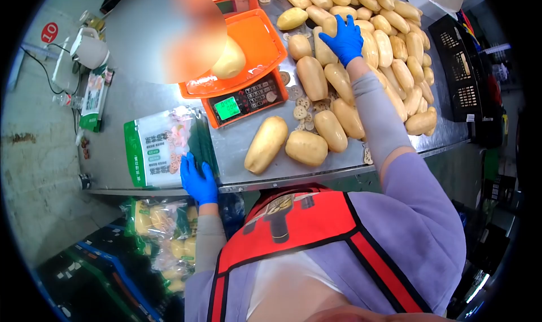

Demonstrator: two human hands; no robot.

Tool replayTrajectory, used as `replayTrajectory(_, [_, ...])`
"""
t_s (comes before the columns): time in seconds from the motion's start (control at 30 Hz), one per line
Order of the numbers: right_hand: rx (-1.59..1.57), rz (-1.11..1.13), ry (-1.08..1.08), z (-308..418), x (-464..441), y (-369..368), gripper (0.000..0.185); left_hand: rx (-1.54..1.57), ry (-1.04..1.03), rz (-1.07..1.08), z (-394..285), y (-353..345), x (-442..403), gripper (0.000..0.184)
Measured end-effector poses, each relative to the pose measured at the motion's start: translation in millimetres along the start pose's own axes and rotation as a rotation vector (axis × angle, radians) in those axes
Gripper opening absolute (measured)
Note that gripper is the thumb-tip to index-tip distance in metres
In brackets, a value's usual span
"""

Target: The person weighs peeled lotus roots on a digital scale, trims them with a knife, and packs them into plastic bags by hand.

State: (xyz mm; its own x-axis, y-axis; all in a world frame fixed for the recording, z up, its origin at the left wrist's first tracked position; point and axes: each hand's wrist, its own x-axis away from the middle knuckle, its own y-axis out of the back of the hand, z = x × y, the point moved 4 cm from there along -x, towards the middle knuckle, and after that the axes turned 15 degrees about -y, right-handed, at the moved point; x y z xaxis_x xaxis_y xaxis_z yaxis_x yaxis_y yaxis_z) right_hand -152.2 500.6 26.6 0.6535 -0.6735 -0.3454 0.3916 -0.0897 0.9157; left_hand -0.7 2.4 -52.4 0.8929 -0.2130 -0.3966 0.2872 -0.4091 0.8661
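Note:
My right hand point(343, 38), in a blue glove, reaches into a large pile of peeled lotus root segments point(384, 48). Its fingers are spread over the pieces and touch them, with none clearly gripped. My left hand point(199, 178), also blue-gloved, lies with fingers stretched out on the right edge of a stack of printed plastic bags point(164, 144) at the table's front edge. Between my hands, an orange weighing scale point(248, 99) with a lit green display carries a lotus root piece point(230, 59) in its tray point(265, 45). A loose lotus root point(266, 145) lies in front of the scale.
Cut lotus slices point(300, 112) are scattered on the metal table point(237, 172). A black crate point(460, 68) stands at the right. Filled bags point(164, 226) sit below the table's front edge. A white jug point(90, 50) stands at the left; a blurred patch hides the upper left.

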Motion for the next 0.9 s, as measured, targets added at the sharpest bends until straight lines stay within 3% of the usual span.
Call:
replayTrajectory(0.1, [0.111, 0.162, 0.029, -11, -8, -21, 0.073, 0.003, -0.004, 0.010, 2, -3, 1, 0.050])
replayTrajectory(0.17, [-0.065, 0.265, 0.047, -15, -13, -33, 0.072, -0.009, 0.001, 0.013, 1, -2, 0, 0.050])
replayTrajectory(0.23, [-0.069, 0.217, 0.072, -11, -10, -31, 0.068, -0.015, 0.010, 0.009, 2, -2, 0, 0.050])
replayTrajectory(0.3, [0.024, -0.075, 0.275, 1, -5, -19, 0.064, 0.006, 0.007, -0.002, 2, -3, 1, 0.050])
replayTrajectory(0.37, [-0.296, -0.107, 0.483, 23, 3, -21, 0.059, 0.015, 0.013, -0.008, 2, -2, 1, 0.050])
replayTrajectory(0.4, [-0.247, 0.249, 0.393, 34, 7, -39, 0.061, 0.024, 0.011, -0.014, 2, -1, 0, 0.050])
replayTrajectory(0.43, [-0.091, 0.406, 0.358, 50, 20, -34, 0.062, 0.014, 0.019, -0.016, 2, -1, 0, 0.050])
replayTrajectory(0.53, [0.004, 0.438, 0.374, 68, 36, -53, 0.066, -0.007, 0.009, -0.006, -1, 0, -2, 0.050])
replayTrajectory(0.6, [0.001, 0.516, 0.233, 67, 34, -70, 0.063, -0.009, 0.024, -0.012, -1, 1, -2, 0.050])
replayTrajectory(0.7, [-0.059, 0.610, 0.213, 64, 22, -80, 0.065, -0.004, 0.049, -0.017, -1, 1, 0, 0.050])
replayTrajectory(0.77, [-0.200, 0.528, 0.104, 59, 15, -59, 0.077, -0.003, 0.059, -0.024, 0, 1, 0, 0.050])
replayTrajectory(0.87, [-0.658, 0.320, 0.160, 62, 4, -39, 0.082, -0.005, 0.050, -0.027, 0, 0, -1, 0.050])
replayTrajectory(0.9, [-0.662, 0.315, 0.162, 68, 7, -32, 0.082, -0.010, 0.065, -0.013, -1, 1, -1, 0.050])
